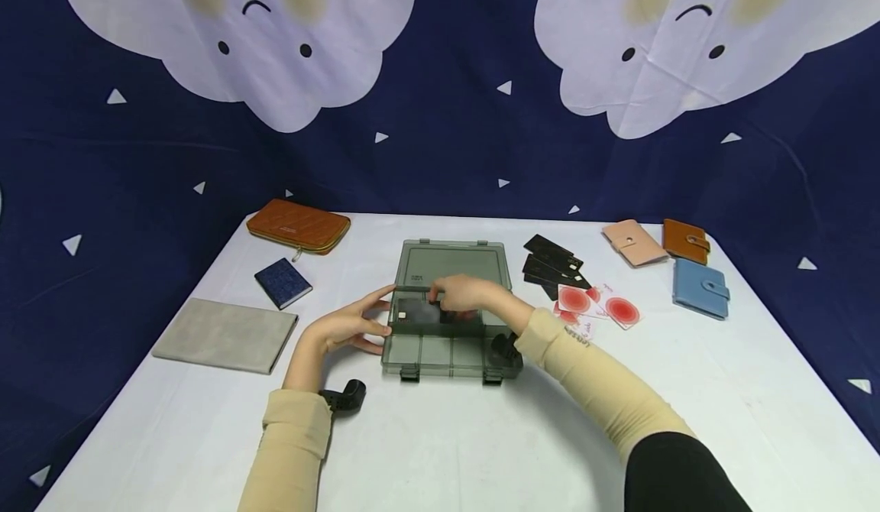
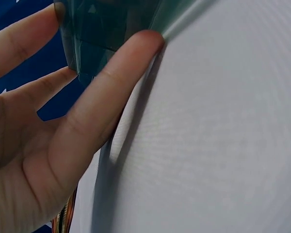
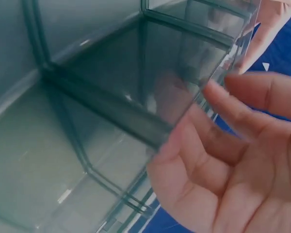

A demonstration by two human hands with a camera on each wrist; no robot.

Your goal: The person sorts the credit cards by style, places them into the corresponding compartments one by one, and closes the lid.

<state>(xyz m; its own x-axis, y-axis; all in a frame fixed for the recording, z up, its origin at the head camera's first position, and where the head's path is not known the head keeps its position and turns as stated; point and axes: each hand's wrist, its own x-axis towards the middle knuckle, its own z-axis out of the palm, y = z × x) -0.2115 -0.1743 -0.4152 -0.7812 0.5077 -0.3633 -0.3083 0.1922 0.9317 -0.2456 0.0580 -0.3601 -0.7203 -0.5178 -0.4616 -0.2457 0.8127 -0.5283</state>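
Observation:
A translucent grey-green divided plastic box (image 1: 433, 351) stands with its lid (image 1: 454, 264) laid open behind it. My left hand (image 1: 352, 325) steadies its left wall with spread, fairly straight fingers; in the left wrist view, fingertips (image 2: 148, 41) touch the plastic (image 2: 94, 43). Over the rear compartments is my right hand (image 1: 464, 296), its index finger bent down at the right end of a black card (image 1: 415, 312) with a gold chip. Bent fingers (image 3: 199, 155) appear at the box's divider (image 3: 106, 109) in the right wrist view; I cannot tell whether they pinch the card.
Black cards (image 1: 550, 261) and red-and-white cards (image 1: 577, 300) lie spread right of the box. Pink (image 1: 634, 243), brown (image 1: 685, 240) and blue (image 1: 700, 289) card wallets sit farther right. At left are a brown zip wallet (image 1: 299, 225), navy booklet (image 1: 283, 283) and grey folder (image 1: 225, 335).

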